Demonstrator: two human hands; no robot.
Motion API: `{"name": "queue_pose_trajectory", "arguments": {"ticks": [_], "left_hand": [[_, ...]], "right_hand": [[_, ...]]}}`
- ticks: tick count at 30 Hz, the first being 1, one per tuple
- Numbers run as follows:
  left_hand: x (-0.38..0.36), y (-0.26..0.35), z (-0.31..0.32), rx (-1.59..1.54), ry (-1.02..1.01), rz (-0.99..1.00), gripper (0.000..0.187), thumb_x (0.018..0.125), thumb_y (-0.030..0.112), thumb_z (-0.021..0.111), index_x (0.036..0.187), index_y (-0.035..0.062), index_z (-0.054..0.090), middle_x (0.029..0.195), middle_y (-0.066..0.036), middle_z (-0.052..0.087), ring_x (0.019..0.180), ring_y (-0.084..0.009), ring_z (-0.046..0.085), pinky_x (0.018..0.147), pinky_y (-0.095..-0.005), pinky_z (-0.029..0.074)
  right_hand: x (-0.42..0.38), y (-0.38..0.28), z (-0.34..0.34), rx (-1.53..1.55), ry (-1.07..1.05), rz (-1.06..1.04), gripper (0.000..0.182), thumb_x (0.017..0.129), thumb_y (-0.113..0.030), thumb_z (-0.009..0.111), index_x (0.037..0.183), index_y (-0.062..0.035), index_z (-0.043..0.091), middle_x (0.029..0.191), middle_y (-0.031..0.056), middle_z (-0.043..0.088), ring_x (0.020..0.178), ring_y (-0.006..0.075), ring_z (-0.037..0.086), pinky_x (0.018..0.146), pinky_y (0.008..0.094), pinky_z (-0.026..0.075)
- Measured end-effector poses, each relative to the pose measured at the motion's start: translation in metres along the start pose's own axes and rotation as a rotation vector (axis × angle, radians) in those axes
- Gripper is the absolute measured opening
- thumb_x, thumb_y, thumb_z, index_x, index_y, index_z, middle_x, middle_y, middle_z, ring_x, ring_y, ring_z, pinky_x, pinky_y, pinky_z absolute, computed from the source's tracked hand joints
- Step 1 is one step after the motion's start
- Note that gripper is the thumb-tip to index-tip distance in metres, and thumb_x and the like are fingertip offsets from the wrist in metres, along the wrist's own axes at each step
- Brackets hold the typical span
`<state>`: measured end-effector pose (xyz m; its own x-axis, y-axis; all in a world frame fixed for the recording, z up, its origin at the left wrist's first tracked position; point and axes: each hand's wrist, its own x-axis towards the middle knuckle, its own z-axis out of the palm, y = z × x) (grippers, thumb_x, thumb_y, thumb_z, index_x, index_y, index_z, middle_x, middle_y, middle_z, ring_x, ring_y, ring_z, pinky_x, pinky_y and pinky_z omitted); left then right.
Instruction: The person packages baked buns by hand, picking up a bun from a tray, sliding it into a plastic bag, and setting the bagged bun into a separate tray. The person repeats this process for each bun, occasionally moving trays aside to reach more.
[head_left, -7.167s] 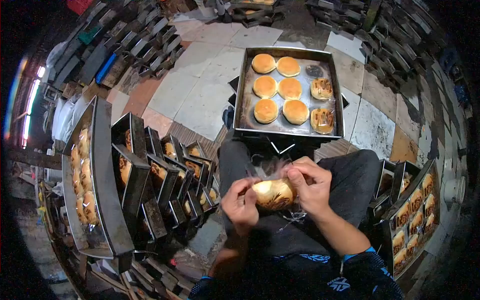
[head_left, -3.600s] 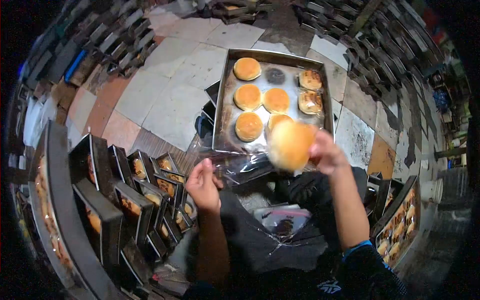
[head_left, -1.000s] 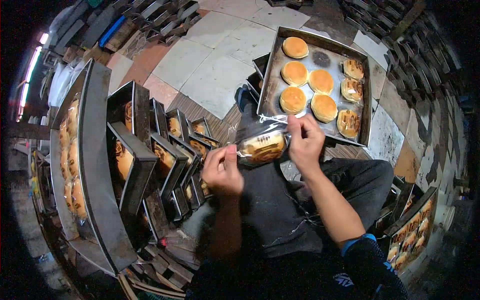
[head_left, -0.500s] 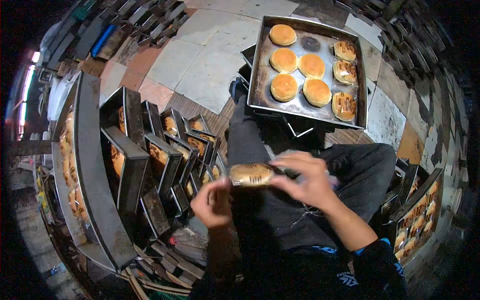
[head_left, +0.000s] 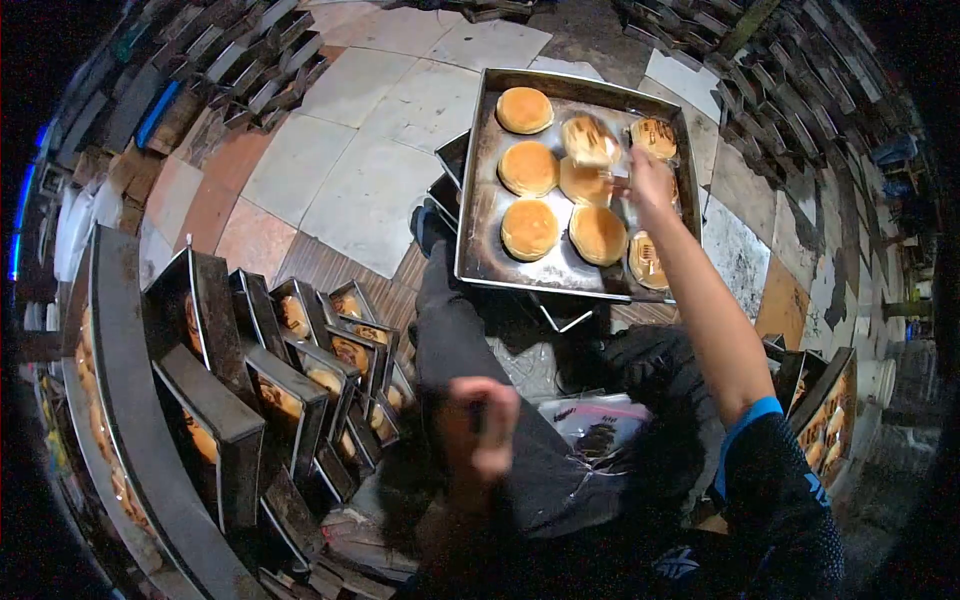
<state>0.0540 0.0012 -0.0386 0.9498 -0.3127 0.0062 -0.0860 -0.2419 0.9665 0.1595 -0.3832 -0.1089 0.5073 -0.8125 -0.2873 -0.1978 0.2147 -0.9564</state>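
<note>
My right hand (head_left: 648,182) reaches over the metal tray (head_left: 478,268) and pinches a wrapped bun (head_left: 590,140) in clear plastic with dark print. That bun is blurred and overlaps a plain golden bun (head_left: 585,184) below it. Other unwrapped buns (head_left: 528,168) sit in the left and middle of the tray. Along its right side lie printed, wrapped buns (head_left: 648,262), one mostly hidden by my hand. My left hand (head_left: 485,425), smeared by motion, hovers above my lap, fingers and thumb apart with nothing visible in them. Beside it a clear plastic bag (head_left: 600,425) with dark contents rests on my lap.
Several dark metal trays (head_left: 215,400) of buns stand on edge at my left. More stacked trays (head_left: 825,410) of wrapped buns are at my right. Rows of metal trays (head_left: 770,90) line the back of the tiled floor (head_left: 350,150).
My right hand has carried the wrapped bun from above my lap forward to the tray. My left hand has let go of the bun and moved slightly right. The view has shifted.
</note>
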Motion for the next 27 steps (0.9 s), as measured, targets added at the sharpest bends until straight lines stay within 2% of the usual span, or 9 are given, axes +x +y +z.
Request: {"name": "queue_pose_trajectory", "arguments": {"ticks": [2,4,8,10,14,17,20,24,27], "left_hand": [[-0.002,0.011,0.035,-0.06,-0.246,0.065,0.023,0.079,0.017,0.076,0.096,0.0069,0.063,0.091,-0.011,0.062,0.086,-0.0254,0.06,0.08,-0.0368,0.047],[-0.004,0.012,0.066,0.3,-0.338,0.342,0.023,0.082,0.016,0.072,0.101,0.0054,0.064,0.094,-0.015,0.062,0.087,-0.033,0.061,0.077,-0.0375,0.049],[-0.036,-0.033,0.086,0.26,-0.608,0.197,0.015,0.087,0.015,0.065,0.097,0.0039,0.067,0.09,-0.016,0.063,0.087,-0.0358,0.062,0.075,-0.0419,0.05],[-0.038,-0.032,0.083,0.271,-0.654,0.292,0.014,0.088,0.014,0.063,0.094,0.0034,0.068,0.086,-0.016,0.064,0.085,-0.0362,0.063,0.073,-0.0428,0.05],[-0.036,-0.012,0.089,0.31,-0.606,0.277,0.019,0.088,0.021,0.068,0.087,0.0022,0.068,0.074,-0.013,0.066,0.072,-0.0318,0.066,0.067,-0.0416,0.052],[-0.03,0.009,0.082,0.257,-0.634,-0.05,0.032,0.082,0.028,0.077,0.097,0.0019,0.067,0.082,-0.012,0.068,0.08,-0.0153,0.068,0.072,-0.0296,0.052],[-0.01,-0.016,0.071,0.086,-0.589,0.134,0.029,0.089,0.023,0.07,0.106,0.0004,0.064,0.09,-0.009,0.069,0.083,-0.0156,0.067,0.074,-0.029,0.052],[0.022,0.001,0.058,-0.834,-0.18,-0.378,0.013,0.091,0.013,0.067,0.099,0.0027,0.066,0.085,0.0,0.066,0.068,-0.0078,0.057,0.062,-0.0211,0.047],[0.047,-0.021,0.029,-0.655,0.172,-0.374,0.016,0.091,0.016,0.069,0.1,0.0035,0.065,0.081,-0.001,0.065,0.061,-0.0054,0.054,0.048,-0.0177,0.042]], "right_hand": [[0.011,0.008,-0.023,-0.742,0.046,-0.271,0.043,0.096,-0.04,0.053,0.093,-0.0003,0.07,0.078,0.0126,0.071,0.071,0.0216,0.07,0.059,0.0371,0.053],[-0.052,0.012,-0.04,-0.824,-0.158,-0.409,0.043,0.095,-0.038,0.051,0.084,-0.0025,0.073,0.079,0.015,0.071,0.073,0.0216,0.07,0.065,0.0366,0.053],[-0.186,0.004,-0.107,-0.79,-1.051,-0.362,0.012,0.083,-0.015,0.068,0.087,-0.004,0.072,0.082,0.0125,0.071,0.077,0.0231,0.07,0.071,0.0344,0.054],[-0.239,-0.006,-0.134,-0.78,-1.095,-0.311,0.017,0.082,-0.013,0.073,0.093,-0.0005,0.069,0.071,0.0075,0.066,0.066,0.0137,0.062,0.061,0.0294,0.05],[-0.283,0.015,-0.16,-0.695,-0.671,-0.135,0.011,0.081,-0.009,0.072,0.086,-0.001,0.067,0.08,0.0144,0.067,0.073,0.027,0.067,0.068,0.0362,0.052],[-0.278,0.007,-0.161,-0.706,-0.452,-0.693,0.004,0.084,-0.002,0.064,0.085,0.0011,0.066,0.086,0.0176,0.068,0.076,0.0345,0.066,0.072,0.0384,0.053],[-0.273,-0.029,-0.154,-0.342,-0.07,-0.556,0.011,0.087,-0.005,0.067,0.095,0.0007,0.072,0.086,0.0131,0.071,0.074,0.0199,0.067,0.07,0.0313,0.052],[-0.269,-0.045,-0.117,-0.092,-0.175,-0.3,0.011,0.087,-0.004,0.067,0.093,0.0014,0.074,0.082,0.0104,0.071,0.075,0.0142,0.066,0.068,0.0276,0.051],[-0.262,-0.057,-0.065,-0.301,-0.275,-0.746,0.01,0.085,-0.002,0.068,0.093,0.0008,0.073,0.082,0.0107,0.069,0.072,0.0189,0.065,0.068,0.0301,0.051]]}}
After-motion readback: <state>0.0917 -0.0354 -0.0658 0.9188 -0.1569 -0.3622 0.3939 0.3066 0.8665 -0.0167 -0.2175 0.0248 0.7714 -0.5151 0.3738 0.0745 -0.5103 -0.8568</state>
